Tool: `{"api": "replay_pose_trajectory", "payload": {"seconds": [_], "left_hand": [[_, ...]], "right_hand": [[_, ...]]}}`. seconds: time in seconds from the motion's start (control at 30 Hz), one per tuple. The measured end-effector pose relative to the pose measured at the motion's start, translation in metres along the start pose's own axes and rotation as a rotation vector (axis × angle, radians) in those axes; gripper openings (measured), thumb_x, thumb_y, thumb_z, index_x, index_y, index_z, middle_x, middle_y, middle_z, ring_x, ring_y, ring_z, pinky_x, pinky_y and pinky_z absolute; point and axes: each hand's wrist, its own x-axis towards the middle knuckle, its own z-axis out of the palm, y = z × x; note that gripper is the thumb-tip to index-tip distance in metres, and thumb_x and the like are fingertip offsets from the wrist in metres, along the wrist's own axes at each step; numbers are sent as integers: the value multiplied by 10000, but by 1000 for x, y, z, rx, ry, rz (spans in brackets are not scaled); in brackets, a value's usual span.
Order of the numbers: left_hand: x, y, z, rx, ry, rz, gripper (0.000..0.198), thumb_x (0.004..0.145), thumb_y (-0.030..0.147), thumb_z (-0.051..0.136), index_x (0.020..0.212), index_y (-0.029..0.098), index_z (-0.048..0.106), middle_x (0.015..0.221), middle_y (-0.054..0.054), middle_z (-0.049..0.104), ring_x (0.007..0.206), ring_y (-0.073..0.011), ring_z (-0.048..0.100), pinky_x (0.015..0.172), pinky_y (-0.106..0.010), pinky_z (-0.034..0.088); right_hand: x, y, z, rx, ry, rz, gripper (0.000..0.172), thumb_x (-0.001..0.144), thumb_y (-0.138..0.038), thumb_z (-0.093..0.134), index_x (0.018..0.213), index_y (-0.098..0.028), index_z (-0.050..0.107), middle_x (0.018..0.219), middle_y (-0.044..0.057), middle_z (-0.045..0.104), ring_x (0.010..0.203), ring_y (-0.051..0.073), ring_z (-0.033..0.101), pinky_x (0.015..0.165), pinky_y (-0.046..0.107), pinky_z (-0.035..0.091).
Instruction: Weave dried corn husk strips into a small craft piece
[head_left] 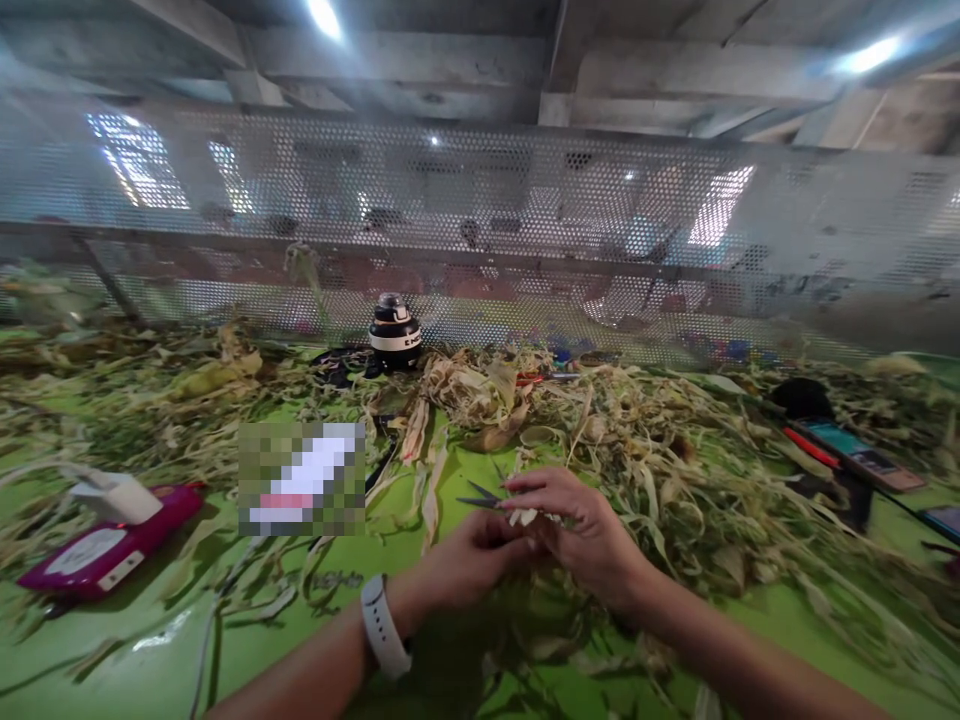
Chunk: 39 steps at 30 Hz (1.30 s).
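Observation:
Both hands meet over the middle of the green table. My right hand (574,525) is closed around small scissors (480,496); their dark blades point left and stand apart, while the handles are hidden by the fingers. My left hand (472,560), with a white watch band (384,625) on its wrist, is pinched closed just below the blades. A pale piece of plant (523,517) shows between the two hands, seemingly in the left fingers. Dry, yellowish plant stalks and leaves (645,450) lie around the hands.
A pink power strip (112,560) with a white charger (116,497) lies at left, beside a blurred-out phone-like object (307,475). A black bottle (395,335) stands at the back before a perforated metal screen (480,220). Another phone (862,455) lies at right.

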Motion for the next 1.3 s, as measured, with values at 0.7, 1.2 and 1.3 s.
{"api": "replay_pose_trajectory", "payload": {"seconds": [0.7, 1.2, 1.3], "left_hand": [[-4, 11, -7, -400, 47, -257, 347, 707, 486, 634, 734, 141, 646, 448, 63, 442, 380, -43, 300, 402, -222, 147], [-7, 7, -10, -389, -35, -198, 274, 714, 401, 670, 683, 132, 628, 481, 29, 567, 407, -53, 459, 450, -188, 314], [-3, 7, -5, -657, 138, -105, 259, 686, 363, 703, 789, 127, 676, 687, -39, 687, 619, -120, 615, 635, -227, 445]], "right_hand": [[20, -10, -57, -217, -530, 283, 382, 858, -465, 486, 729, -154, 665, 677, 5, 617, 650, 130, 549, 588, 215, 399], [19, 2, -46, -351, -255, 7, 250, 888, -339, 499, 732, -177, 607, 730, 20, 577, 717, 140, 553, 668, 250, 430], [16, -2, -46, -510, 77, -127, 105, 868, -266, 530, 884, -195, 606, 910, 68, 611, 895, 197, 549, 818, 342, 416]]}}
